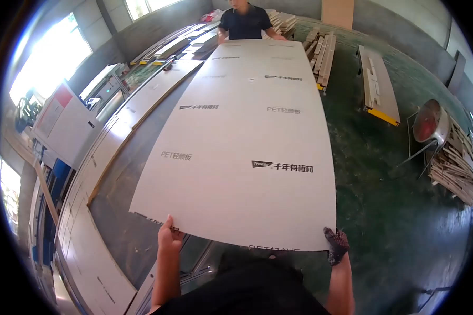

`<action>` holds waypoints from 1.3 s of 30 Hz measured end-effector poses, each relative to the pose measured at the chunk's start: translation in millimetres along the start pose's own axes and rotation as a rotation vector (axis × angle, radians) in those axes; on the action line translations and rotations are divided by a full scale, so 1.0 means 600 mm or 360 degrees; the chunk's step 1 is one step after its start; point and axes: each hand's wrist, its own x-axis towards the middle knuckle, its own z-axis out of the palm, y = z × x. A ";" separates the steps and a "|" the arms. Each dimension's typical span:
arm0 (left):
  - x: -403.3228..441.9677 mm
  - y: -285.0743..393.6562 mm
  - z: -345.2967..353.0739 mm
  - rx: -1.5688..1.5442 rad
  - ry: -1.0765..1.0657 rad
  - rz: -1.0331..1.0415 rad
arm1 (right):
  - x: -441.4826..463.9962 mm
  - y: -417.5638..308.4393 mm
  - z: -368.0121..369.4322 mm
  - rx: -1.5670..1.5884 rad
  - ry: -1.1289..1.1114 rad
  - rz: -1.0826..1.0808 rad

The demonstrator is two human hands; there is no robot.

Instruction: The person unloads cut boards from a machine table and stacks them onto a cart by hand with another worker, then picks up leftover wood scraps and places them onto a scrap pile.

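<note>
A large white panel (pixel 247 134) with printed black and grey lettering stretches away in front of me, held off the floor. My bare left hand (pixel 169 233) grips its near edge toward the left, thumb on top and fingers underneath. At the near right corner, my right hand (pixel 337 245), in a dark patterned glove, is closed on the same panel. A co-worker in a dark shirt (pixel 244 23) stands at the far end with both hands at the panel's far corners.
To the left lie a long pale board (pixel 102 142) and a white machine cabinet (pixel 65 123). A cart with boards (pixel 377 84), a round drum fan (pixel 430 123) and stacked wood strips (pixel 457 168) stand at right on the green floor (pixel 383 226).
</note>
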 end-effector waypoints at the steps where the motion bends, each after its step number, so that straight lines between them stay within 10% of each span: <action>1: -0.009 -0.007 0.016 0.0000 -0.0003 0.0011 | 0.022 -0.008 -0.011 0.0079 -0.0038 0.0163; 2: -0.018 -0.012 0.024 -0.0002 0.0005 0.0022 | 0.037 -0.011 -0.018 0.0155 -0.0085 0.0328; 5: -0.040 -0.038 0.119 -0.0025 0.0124 0.0074 | 0.138 0.116 -0.058 -0.0725 0.0095 -0.0834; 11: -0.016 -0.138 0.333 -0.0157 0.0183 0.0080 | 0.401 0.085 -0.153 0.0271 -0.0084 0.0443; 16: 0.042 -0.233 0.408 -0.0193 0.0291 -0.0036 | 0.570 0.130 -0.185 0.0834 -0.0187 0.0361; 29: 0.075 -0.416 0.765 -0.0575 0.0670 0.0348 | 1.174 0.220 -0.324 -0.0300 -0.1159 0.0830; 35: 0.099 -0.465 0.947 -0.0615 0.0706 0.0417 | 1.313 0.205 -0.377 0.0181 -0.1006 -0.0220; 39: 0.174 -0.557 0.997 -0.0657 0.0762 0.0350 | 1.416 0.177 -0.366 0.0134 -0.1042 0.0416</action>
